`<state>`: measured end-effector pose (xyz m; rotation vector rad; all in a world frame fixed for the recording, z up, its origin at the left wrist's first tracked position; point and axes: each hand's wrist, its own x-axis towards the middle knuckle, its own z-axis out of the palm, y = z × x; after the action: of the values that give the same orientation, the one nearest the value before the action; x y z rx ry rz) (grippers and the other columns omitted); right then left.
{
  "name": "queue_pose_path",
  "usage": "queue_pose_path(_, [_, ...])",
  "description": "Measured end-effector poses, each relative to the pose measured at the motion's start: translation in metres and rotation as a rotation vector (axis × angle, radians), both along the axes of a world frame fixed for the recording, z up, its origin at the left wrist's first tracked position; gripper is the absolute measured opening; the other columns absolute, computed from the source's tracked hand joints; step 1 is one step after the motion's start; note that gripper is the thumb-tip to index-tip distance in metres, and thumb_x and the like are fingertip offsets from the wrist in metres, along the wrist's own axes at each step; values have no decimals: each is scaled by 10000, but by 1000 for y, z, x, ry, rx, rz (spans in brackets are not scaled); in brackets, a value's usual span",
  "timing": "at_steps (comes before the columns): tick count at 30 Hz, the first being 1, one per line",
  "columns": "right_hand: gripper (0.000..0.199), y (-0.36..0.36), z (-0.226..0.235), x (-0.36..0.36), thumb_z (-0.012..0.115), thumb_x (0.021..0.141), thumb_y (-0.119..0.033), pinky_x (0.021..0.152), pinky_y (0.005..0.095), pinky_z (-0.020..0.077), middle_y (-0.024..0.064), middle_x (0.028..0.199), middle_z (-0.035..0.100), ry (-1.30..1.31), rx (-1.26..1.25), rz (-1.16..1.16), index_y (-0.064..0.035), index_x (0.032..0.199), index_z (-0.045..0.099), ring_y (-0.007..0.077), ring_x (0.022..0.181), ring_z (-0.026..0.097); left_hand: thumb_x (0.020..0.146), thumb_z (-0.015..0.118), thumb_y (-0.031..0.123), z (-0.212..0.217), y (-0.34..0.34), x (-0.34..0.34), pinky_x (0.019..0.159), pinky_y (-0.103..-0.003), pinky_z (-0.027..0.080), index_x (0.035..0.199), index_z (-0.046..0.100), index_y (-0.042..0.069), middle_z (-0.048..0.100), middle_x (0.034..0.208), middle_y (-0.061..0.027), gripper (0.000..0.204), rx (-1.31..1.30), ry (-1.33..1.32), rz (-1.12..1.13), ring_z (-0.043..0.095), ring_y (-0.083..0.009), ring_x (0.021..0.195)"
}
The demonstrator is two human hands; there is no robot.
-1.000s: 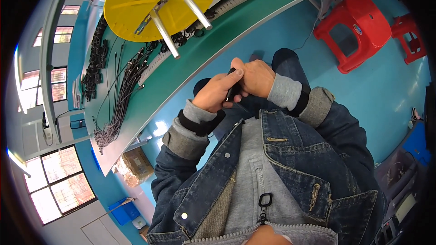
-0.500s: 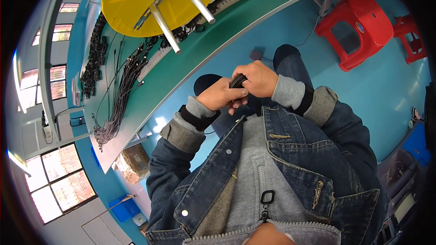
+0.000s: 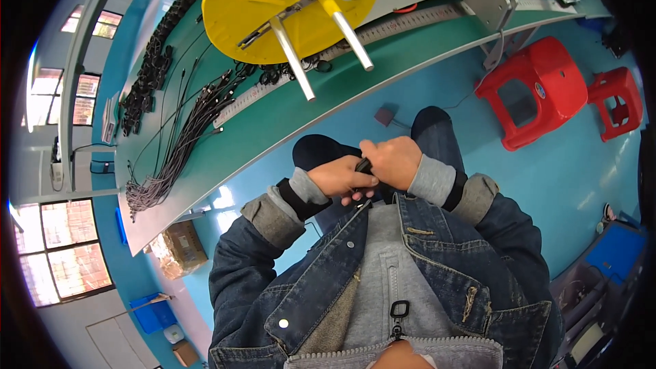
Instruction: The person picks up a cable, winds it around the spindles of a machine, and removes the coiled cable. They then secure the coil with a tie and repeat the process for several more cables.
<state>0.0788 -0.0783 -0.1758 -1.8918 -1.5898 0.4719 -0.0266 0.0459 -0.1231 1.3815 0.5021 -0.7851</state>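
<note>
Over my lap, my left hand (image 3: 338, 176) and my right hand (image 3: 396, 162) meet, both closed around a small black coiled cable (image 3: 364, 165). Only a short dark part of the coil shows between the fingers; the rest is hidden. The left thumb lies across its near side, while the right fingers curl over it from the other side.
Ahead stands a green-topped table (image 3: 273, 106) with a yellow disc (image 3: 273, 10) bearing metal rods. A long ruler (image 3: 410, 22), a bundle of grey cables (image 3: 181, 137) and black cable coils (image 3: 147, 72) lie there. Red stools (image 3: 547, 85) and a foot pedal (image 3: 384, 116) are on the floor.
The whole view has shifted, so the table and hands sit lower in it. My hands have changed their hold on the coil, and less of its strands shows between them.
</note>
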Motion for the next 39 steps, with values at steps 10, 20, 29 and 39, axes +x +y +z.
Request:
queue_pose_path(10, [208,4,-11,-8,557,703,-108,493,378,479,134,683,608,1,368,27,-18,884,510,289,595,609,791,580,102,-26,-5,-19,472,-238,454,799,565,-18,564,645,-46,121,163,-317,83,543,-116,516])
queue_pose_path(20, [275,15,-1,-4,582,689,-64,519,373,484,139,686,607,-166,295,-20,-22,951,513,285,594,607,776,553,83,-15,-5,-15,543,-268,484,798,554,-19,603,721,-81,105,74,-364,245,575,-139,607])
queue_pose_path(29, [267,26,-9,-2,588,712,-57,555,367,482,150,711,605,21,320,106,-43,977,558,316,641,604,704,560,87,-38,10,-22,538,-280,461,741,590,0,603,660,-64,99,395,-564,103,583,-150,586])
queue_pose_path(39, [320,96,89,29,649,699,-154,556,361,452,129,708,605,151,-97,442,-49,991,572,303,641,590,810,532,140,-25,15,-55,483,-200,402,843,569,42,549,685,-5,110,-56,-453,617,488,-71,546])
